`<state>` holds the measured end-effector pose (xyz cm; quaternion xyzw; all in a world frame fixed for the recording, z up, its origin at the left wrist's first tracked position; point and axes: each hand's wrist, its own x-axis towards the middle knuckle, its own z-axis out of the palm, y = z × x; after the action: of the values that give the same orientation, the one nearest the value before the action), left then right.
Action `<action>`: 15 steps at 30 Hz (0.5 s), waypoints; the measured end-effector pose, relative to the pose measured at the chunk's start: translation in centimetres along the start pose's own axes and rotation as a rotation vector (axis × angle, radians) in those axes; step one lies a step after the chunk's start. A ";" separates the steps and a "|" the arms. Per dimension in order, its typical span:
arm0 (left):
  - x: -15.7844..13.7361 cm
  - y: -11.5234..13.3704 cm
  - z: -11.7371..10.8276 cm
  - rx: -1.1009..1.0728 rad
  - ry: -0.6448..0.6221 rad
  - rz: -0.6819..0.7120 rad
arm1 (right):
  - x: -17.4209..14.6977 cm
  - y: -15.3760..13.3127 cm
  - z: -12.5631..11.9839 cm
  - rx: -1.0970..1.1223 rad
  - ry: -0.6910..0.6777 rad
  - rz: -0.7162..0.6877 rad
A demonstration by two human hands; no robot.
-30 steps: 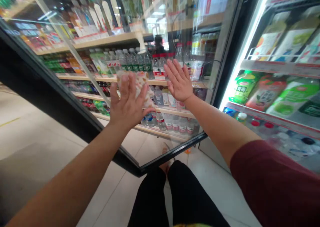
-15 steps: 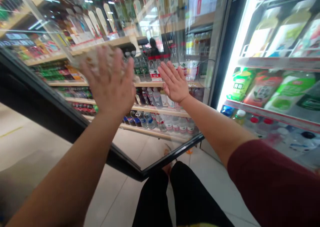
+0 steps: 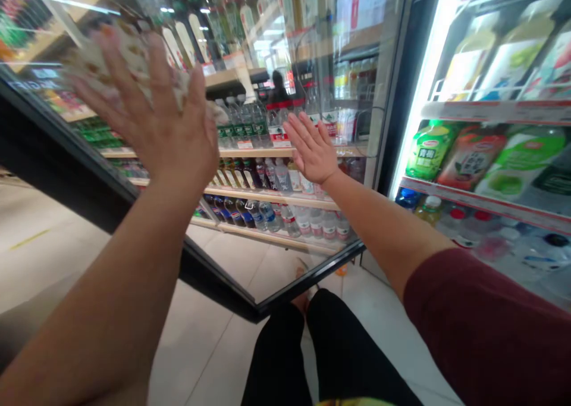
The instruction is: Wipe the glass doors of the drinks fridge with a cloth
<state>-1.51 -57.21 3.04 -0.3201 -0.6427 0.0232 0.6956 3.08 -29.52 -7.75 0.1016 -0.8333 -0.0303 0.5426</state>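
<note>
My left hand (image 3: pixel 172 120) is spread over a pale patterned cloth (image 3: pixel 134 61), pressing it to the upper left of a glass door (image 3: pixel 285 233). Its fingers are stretched out, and part of the cloth is hidden behind them. My right hand (image 3: pixel 312 150) lies flat against the same pane, farther right, holding nothing; its fingers are straight and close together. The door's black frame (image 3: pixel 223 293) slants below both forearms, and its lower corner is just in front of my knees.
A lit cooler (image 3: pixel 491 108) with several drink bottles stands at the right. Through the glass I see wooden shelves (image 3: pixel 276 236) of bottles. My legs (image 3: pixel 281 358) are below the door's lower corner, on a tiled floor (image 3: pixel 200 340).
My left hand has slid up and to the left across the glass, carrying the cloth with it. The right hand has stayed at about the same spot on the pane.
</note>
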 end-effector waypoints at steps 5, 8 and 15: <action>-2.6 3.6 -1.2 -0.117 -0.141 0.002 | 0.0 0.1 0.1 0.002 0.002 -0.004; -6.3 6.7 -2.5 -0.330 -0.356 0.295 | 0.0 0.0 0.2 -0.005 0.007 -0.005; -0.8 1.1 -0.5 -0.017 0.067 -0.002 | -0.2 0.0 0.5 -0.037 0.040 -0.009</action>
<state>-0.74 -56.90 1.80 -0.3262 -0.6194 0.0062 0.7141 2.71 -29.47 -8.09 0.0960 -0.8210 -0.0461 0.5610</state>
